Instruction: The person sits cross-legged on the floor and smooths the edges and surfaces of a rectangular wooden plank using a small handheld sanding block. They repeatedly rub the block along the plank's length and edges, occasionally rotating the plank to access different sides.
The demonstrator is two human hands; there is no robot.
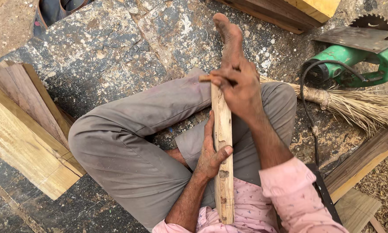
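Seated on the stone floor [116,47], the left hand [211,151] wraps the wooden strip [223,142] over the lap while the right hand [239,86] pinches a pencil [204,78] at its top; a loose grip could skew the mark.

Bright, even daylight falls from above with soft, short shadows under the legs [133,142] and planks [26,129], no glare, sharp focus at centre, and mild wide-angle bending and softness toward the edges.
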